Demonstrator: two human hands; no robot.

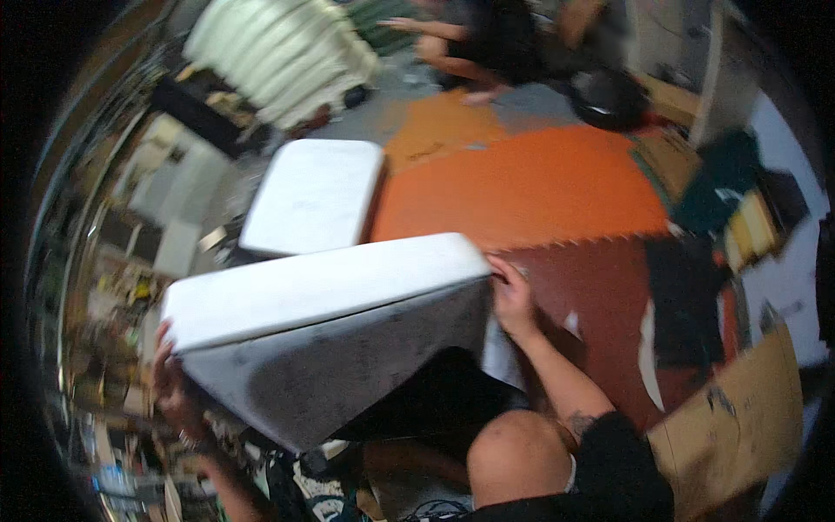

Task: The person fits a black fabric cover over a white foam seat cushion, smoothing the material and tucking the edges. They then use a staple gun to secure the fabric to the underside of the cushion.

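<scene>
Between my two hands a thick white foam cushion (pixel 322 283) is raised and tilted, with its grey, board-like underside (pixel 304 365) facing me. My left hand (pixel 170 378) grips its left end, the fingers wrapped round the corner. At the right end, the fingers of my right hand (pixel 515 300) close on the edge where white foam meets grey base. Just beyond it lies a second white cushion (pixel 315 193) with rounded corners, its near edge hidden behind the held one. My bare knee (pixel 519 457) shows below.
Orange matting (pixel 513 187) and dark red matting (pixel 600 287) cover the floor. A person (pixel 487 43) crouches at the back beside a stack of pale ribbed foam (pixel 278 56). Cardboard (pixel 739 418) lies at the right, near a black sheet (pixel 684 304). Cluttered shelving (pixel 113 287) lines the left.
</scene>
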